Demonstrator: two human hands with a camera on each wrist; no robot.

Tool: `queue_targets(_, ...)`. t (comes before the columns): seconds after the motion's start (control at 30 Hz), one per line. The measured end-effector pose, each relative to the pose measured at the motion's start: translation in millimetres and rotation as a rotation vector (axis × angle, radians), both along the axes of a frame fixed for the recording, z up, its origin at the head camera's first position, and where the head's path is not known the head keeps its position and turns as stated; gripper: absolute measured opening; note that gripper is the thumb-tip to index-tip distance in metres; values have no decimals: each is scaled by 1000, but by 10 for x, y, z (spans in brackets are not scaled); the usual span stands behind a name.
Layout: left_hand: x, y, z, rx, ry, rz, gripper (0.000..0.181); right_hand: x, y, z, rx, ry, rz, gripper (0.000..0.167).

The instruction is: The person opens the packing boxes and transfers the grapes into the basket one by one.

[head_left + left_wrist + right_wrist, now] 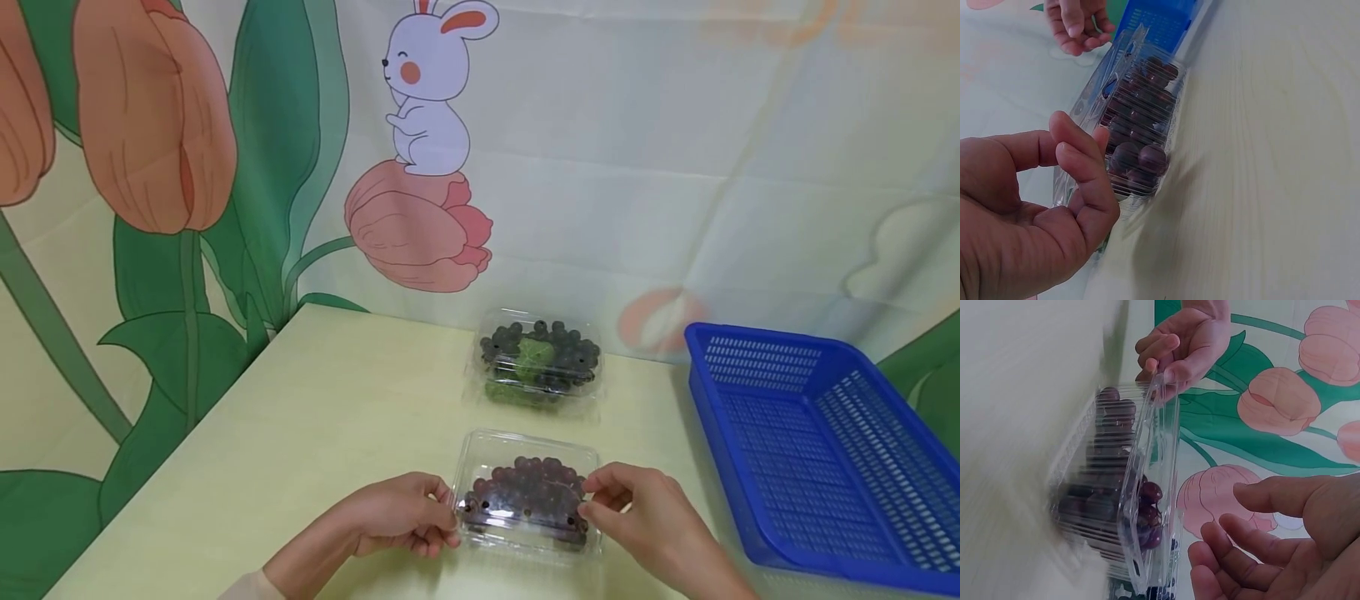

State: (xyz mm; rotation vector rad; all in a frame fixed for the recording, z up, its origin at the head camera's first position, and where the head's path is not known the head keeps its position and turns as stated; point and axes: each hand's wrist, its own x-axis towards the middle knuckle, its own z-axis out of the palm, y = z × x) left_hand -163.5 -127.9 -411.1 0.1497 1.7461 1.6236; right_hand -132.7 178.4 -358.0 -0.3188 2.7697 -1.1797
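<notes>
A clear plastic box (528, 533) of dark red grapes (534, 483) stands near the front of the table. At its left edge my left hand (397, 515) pinches the rim between thumb and curled fingers; the right wrist view shows this hand (1188, 353) at the corner of the box (1110, 487). Beside the right edge is my right hand (652, 517), its fingers loosely bent and apart from the box, as the left wrist view shows of that hand (1079, 25). Whether the lid is fully pressed down I cannot tell.
Behind it stands another clear box (536, 392) with dark grapes and a green leaf. A blue plastic basket (795, 467) is at the right. A cloth (600, 167) with tulips and a rabbit hangs behind the pale table (337, 400).
</notes>
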Motion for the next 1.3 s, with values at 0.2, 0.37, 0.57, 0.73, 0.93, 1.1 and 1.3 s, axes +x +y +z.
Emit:
queue_targets(0.2,-3,2,2,-5,-2,0,13,-2,-133,49,21,10,55,13)
queue_targets(0.37,4,7,-9,2,4,2,14,1,-266,98,54,30,51,15)
queue_targets(0.57,10,9,-17,7,6,8,14,16,-433,145,84,56,55,17)
queue_targets(0.73,15,9,-18,12,9,11,14,2,-564,149,98,111,113,18)
queue_targets(0.93,16,13,-18,12,3,12,14,-1,-727,144,123,159,184,16)
queue_targets(1.1,18,12,-19,15,-2,14,13,8,-868,159,173,178,216,14)
queue_targets(1.3,29,-4,-26,24,-4,20,14,-1,-991,119,219,241,241,16)
